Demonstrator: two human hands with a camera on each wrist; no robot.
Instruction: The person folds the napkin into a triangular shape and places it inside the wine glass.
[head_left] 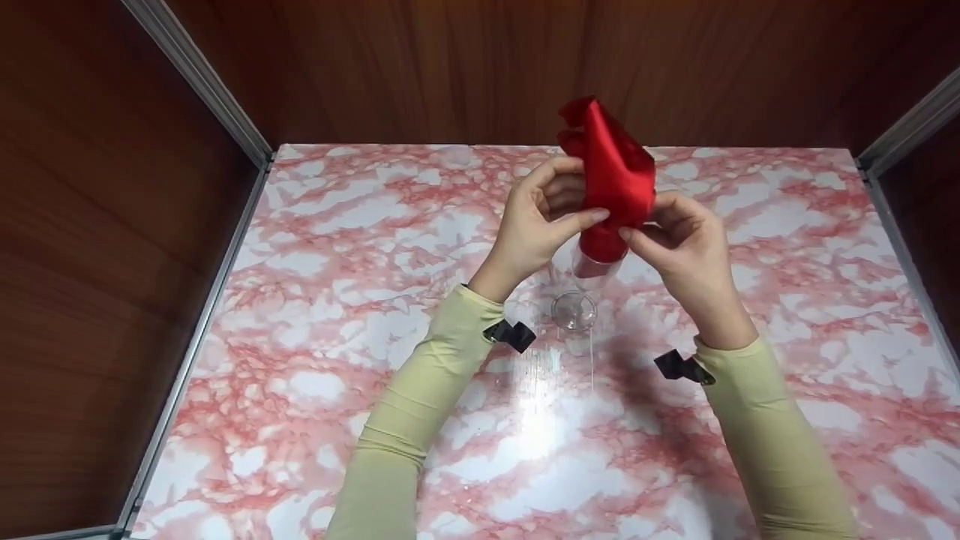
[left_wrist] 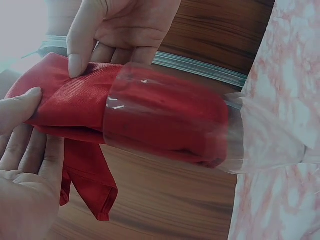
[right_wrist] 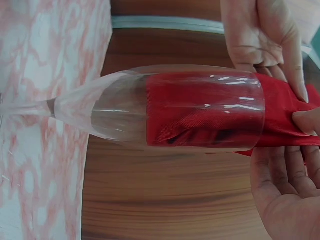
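A shiny red cloth napkin (head_left: 619, 172) is folded, with its lower part inside a clear stemmed champagne flute (right_wrist: 120, 110). The flute stands upright on its round foot on the table. Above the rim, my left hand (head_left: 536, 221) pinches the cloth from the left, thumb in front and fingers behind. From the right, my right hand (head_left: 690, 244) pinches the same cloth just over the rim. A loose cloth corner (left_wrist: 92, 185) hangs outside the glass in the left wrist view. Folds stick up past my hands.
The table (head_left: 315, 450) has a red-and-white marbled top. Brown wood-grain panels (head_left: 450, 75) rise at the back and both sides, with metal trim (head_left: 202, 300) along the edges. Dark wrist mounts (head_left: 517, 337) sit on both pale green sleeves.
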